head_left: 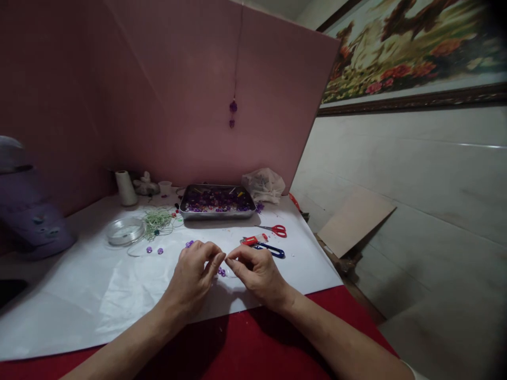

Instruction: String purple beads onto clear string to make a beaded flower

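My left hand (197,272) and my right hand (259,273) meet almost tip to tip above the white sheet, each pinched closed on a thin clear thread. The thread is very fine, and its path between the fingertips is hard to follow. Just under my fingers hang small purple beads (221,272), partly hidden by my left hand. Behind the left knuckles more purple beads (189,244) show. Two loose purple beads (154,250) lie farther left, near a spool of clear line (125,231).
A metal tray (217,215) of purple beads stands at the back. Right of my hands lie red scissors (279,230), a red lighter (253,240) and a blue-handled tool (273,250). Green thread (158,221) is tangled beside the tray. A purple bottle (34,211) stands left.
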The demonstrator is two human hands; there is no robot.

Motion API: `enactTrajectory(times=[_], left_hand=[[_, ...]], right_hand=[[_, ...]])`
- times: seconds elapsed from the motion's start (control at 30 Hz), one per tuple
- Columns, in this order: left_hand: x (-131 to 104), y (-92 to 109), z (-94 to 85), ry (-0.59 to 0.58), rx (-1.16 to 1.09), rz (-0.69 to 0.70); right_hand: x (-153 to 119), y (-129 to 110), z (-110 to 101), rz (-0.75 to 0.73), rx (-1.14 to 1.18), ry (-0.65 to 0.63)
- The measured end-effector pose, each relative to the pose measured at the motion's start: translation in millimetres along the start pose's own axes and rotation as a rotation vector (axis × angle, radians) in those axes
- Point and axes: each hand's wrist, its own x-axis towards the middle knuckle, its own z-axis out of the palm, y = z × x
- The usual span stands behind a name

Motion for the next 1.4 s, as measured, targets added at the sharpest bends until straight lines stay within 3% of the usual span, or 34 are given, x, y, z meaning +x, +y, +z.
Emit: enactTrajectory(times=[0.17,0.23,0.37,0.47,0.6,0.8,1.0,1.27,1.33,1.4], left_hand=[[-1.3,1.7,-2.6,0.069,0.04,0.029],[-3.0,2.6,-3.3,0.103,0.068,0.075],[-4.8,4.2,-3.9,0.119,0.097,0.145],[-4.5,4.8,-3.5,0.118,0.093,0.138],[-3.9,7.1,-4.2,0.092,0.035,0.073],[-3.3,12.8,-9.4,0.05,-0.215,-0.14],[-3.4,8.1,-3.5,-0.022,-0.034,-0.046],[-4.3,10.3,-4.4,-0.023,-0.122,-0.076],[-1.0,9.3,-10.8,-0.009,-0.193,-0.082],[6.1,4.2,-20.8,0.105,-0.226,-0.105]], right_hand=[[3.9,-16.2,-12.0,-0.11,-0.005,0.271],[1.4,-22.6,-10.6,-0.063,0.074,0.23],[-6.8,-26.6,1.9,0.176,0.304,-0.006],[-9.4,-24.6,7.4,0.261,0.338,-0.026],[-8.2,-23.4,5.6,0.205,0.239,0.036],[-6.9,-21.1,4.6,0.156,0.189,0.063],[-7.5,-18.8,5.5,0.104,0.118,0.054],[-8.7,-18.7,6.3,0.101,0.119,0.062],[-8.5,-17.2,7.0,0.099,0.112,0.078],[-8.0,-15.4,7.6,0.097,0.108,0.101]])
